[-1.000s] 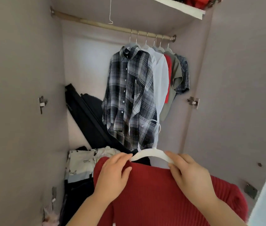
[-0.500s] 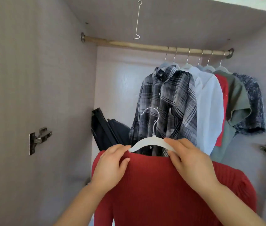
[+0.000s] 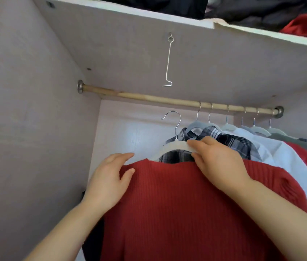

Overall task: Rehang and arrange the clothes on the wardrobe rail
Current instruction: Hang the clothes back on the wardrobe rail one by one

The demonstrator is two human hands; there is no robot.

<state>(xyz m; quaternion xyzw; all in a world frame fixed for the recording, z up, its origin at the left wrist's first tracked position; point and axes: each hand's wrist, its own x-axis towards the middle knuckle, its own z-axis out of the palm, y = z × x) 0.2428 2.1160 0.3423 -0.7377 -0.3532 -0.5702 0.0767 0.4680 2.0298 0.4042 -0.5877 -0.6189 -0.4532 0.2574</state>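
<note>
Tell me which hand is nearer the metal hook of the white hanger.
Right. The right hand grips the white hanger just below the metal hook; the left hand holds the shoulder of the red sweater, farther to the lower left.

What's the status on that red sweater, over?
Left hand grips red sweater shoulder, right hand pinches white hanger. Hook below rail, not on yet. Bare rail left of plaid shirt, nothing blocking.

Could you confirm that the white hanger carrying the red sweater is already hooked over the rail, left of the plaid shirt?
Not quite: in the head view the hook of the white hanger sits below the rail, not yet over it. It does carry the red sweater, left of the plaid shirt.
</note>
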